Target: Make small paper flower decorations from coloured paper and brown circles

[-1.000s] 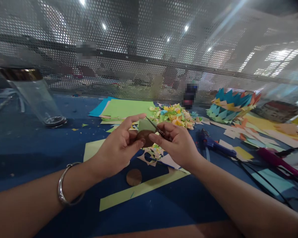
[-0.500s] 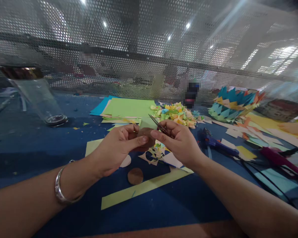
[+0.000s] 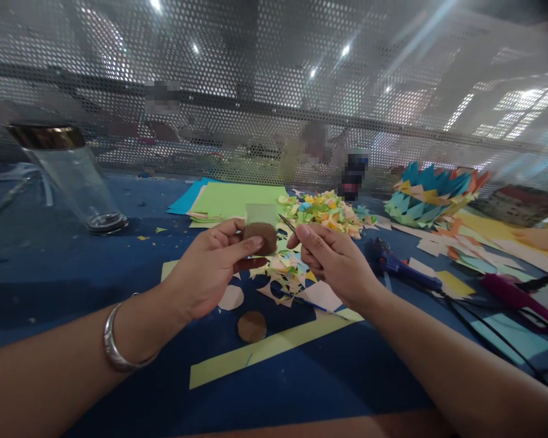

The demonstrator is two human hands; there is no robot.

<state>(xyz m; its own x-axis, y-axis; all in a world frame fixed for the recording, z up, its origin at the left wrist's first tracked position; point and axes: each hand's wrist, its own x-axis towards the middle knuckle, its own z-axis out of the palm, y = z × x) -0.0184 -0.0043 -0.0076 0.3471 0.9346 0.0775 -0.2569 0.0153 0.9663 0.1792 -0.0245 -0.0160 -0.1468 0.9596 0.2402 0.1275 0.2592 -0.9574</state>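
Observation:
Pinched in my left hand (image 3: 210,261) is a pale green piece of paper (image 3: 261,213) with a brown disc (image 3: 268,236) against its near face. My right hand (image 3: 335,258) is closed around small scissors (image 3: 287,222), whose thin dark blades point up and left, just right of the paper and apart from it. Fingers hide the scissors' handles. On the blue table below lie another brown disc (image 3: 251,326), a pale round piece of paper (image 3: 231,297) and a long yellow-green strip (image 3: 228,365). Paper offcuts with round holes (image 3: 278,291) lie under my hands.
Behind are stacked coloured sheets (image 3: 242,201) and a heap of paper scraps (image 3: 329,210). A glass bottle (image 3: 73,182) stands left. To the right lie blue (image 3: 406,271) and magenta (image 3: 520,301) glue guns with cables, near a jagged paper basket (image 3: 432,194). Perforated metal (image 3: 256,79) rises behind.
My hands have moved slightly apart. The scissors have shifted right, away from the paper, and the brown disc and green paper now face me more fully.

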